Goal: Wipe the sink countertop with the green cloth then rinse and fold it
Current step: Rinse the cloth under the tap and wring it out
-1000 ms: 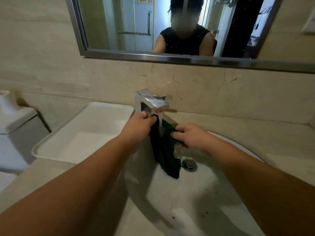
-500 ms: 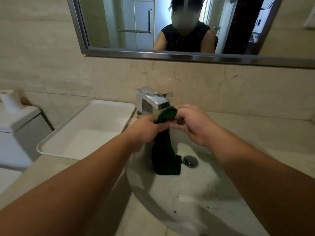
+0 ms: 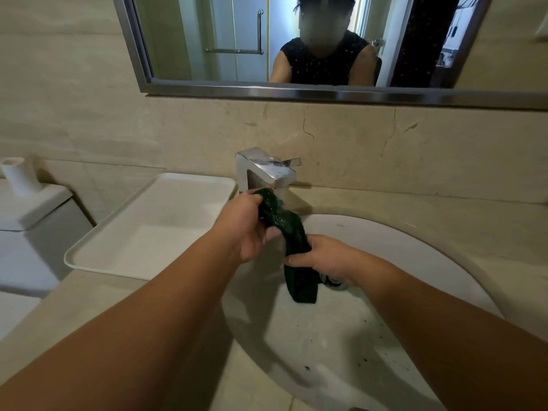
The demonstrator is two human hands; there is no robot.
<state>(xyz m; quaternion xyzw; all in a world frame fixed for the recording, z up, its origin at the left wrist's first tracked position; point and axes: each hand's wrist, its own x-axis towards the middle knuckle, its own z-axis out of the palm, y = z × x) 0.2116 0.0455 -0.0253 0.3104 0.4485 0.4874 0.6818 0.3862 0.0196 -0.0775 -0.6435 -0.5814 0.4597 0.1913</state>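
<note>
The dark green cloth (image 3: 289,225) is bunched into a wet rope under the chrome faucet (image 3: 267,170), above the white sink basin (image 3: 415,262). My left hand (image 3: 247,229) grips its upper end just below the spout. My right hand (image 3: 326,258) grips it lower down, over the basin. The loose tail of the cloth hangs below my right hand near the drain (image 3: 335,281). Water on the cloth glistens under the spout.
A white rectangular tray (image 3: 98,256) sits on the beige countertop (image 3: 98,307) left of the basin. A white toilet tank (image 3: 32,209) stands further left. A mirror (image 3: 296,40) hangs on the wall behind the faucet. Dark specks dot the basin's front.
My right hand has slid down the cloth from beside the spout to over the basin. The cloth is now stretched between my two hands.
</note>
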